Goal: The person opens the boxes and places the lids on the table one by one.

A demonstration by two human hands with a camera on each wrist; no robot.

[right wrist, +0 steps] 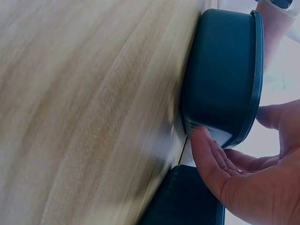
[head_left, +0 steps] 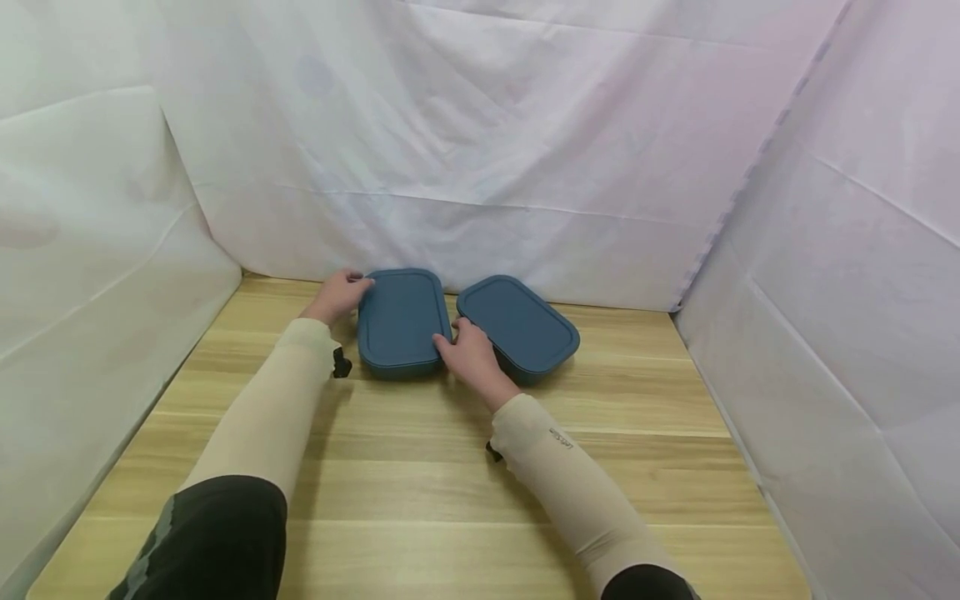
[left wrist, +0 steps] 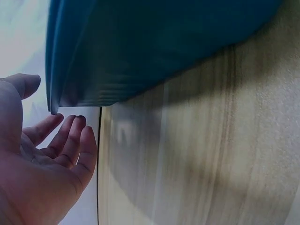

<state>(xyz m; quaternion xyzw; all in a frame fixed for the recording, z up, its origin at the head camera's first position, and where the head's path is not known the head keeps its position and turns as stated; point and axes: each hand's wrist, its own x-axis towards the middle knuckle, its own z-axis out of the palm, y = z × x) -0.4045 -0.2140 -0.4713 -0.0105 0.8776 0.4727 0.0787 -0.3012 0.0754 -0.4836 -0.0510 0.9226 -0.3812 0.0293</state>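
Two dark blue lidded food containers are at the back of the wooden table. My left hand [head_left: 339, 296] is at the far left corner of the left food container [head_left: 403, 317]. In the left wrist view its fingers are loosely bent right at the lid's corner, with the thumb apart from it. My right hand [head_left: 472, 354] pinches that container's near right corner, thumb on the lid's rim and fingertips against the side wall [right wrist: 220, 70]. Behind the right hand's knuckles, the right food container [head_left: 517, 325] sits at an angle.
A white cloth [head_left: 480, 150] hangs right behind the containers, and further white sheets, including the left one [head_left: 97, 233], stand along both sides. The wooden tabletop [head_left: 390, 483] stretches toward me beneath both forearms.
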